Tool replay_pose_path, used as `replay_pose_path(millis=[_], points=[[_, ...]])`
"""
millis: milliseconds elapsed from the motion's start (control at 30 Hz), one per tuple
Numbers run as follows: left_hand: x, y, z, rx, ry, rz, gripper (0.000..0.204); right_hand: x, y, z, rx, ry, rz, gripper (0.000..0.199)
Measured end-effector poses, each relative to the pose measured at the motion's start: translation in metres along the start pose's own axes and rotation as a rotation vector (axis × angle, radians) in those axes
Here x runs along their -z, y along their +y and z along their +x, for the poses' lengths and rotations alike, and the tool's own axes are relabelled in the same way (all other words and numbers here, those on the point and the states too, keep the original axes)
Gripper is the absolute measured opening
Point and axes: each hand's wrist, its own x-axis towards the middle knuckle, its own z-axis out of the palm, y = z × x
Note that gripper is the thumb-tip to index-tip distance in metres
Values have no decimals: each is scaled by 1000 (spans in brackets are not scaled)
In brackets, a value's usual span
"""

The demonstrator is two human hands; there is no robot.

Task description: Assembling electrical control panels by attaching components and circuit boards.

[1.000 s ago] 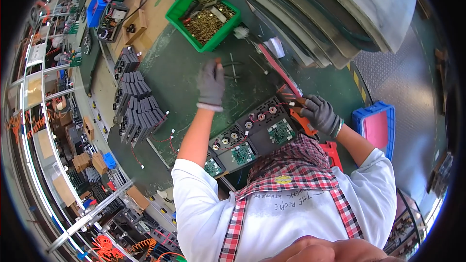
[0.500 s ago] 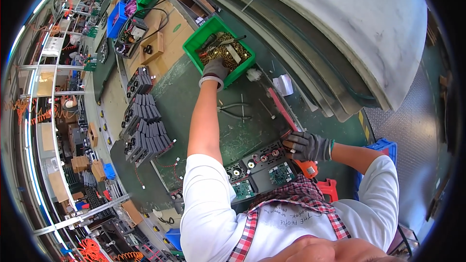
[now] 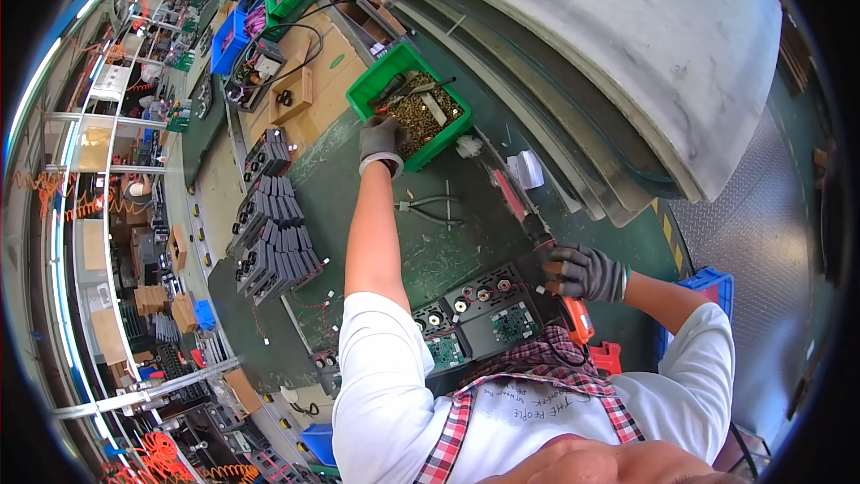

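Note:
My gloved left hand is at the near left rim of a green bin, its fingers curled in; whatever they may hold is hidden. Small brass-coloured screws fill the bin, with a few tools lying on top. My gloved right hand is wrapped around an orange and black electric screwdriver, its dark front end pointing away from me. Close to my body, black housings with green circuit boards and red wires lie on the bench.
Pliers rest mid-bench beside a thin rod. Stacks of dark grey cases stand on the left. Large curved panels lean in from the far right. A wooden box and blue bin are at the far left.
My left hand has drawn back from the screws to the bin's near left rim, fingers curled. My right hand stays around the screwdriver. The whole view has shifted slightly.

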Motion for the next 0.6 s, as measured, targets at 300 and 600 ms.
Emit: replay_pose_path(millis=[300,600], points=[[47,-13,-66,162,-601,-1345,11,70,-60,24,-367,427,253,39],[61,-76,-218,343,-791,-1117,10,106,-156,102,-10,1445,479,81]])
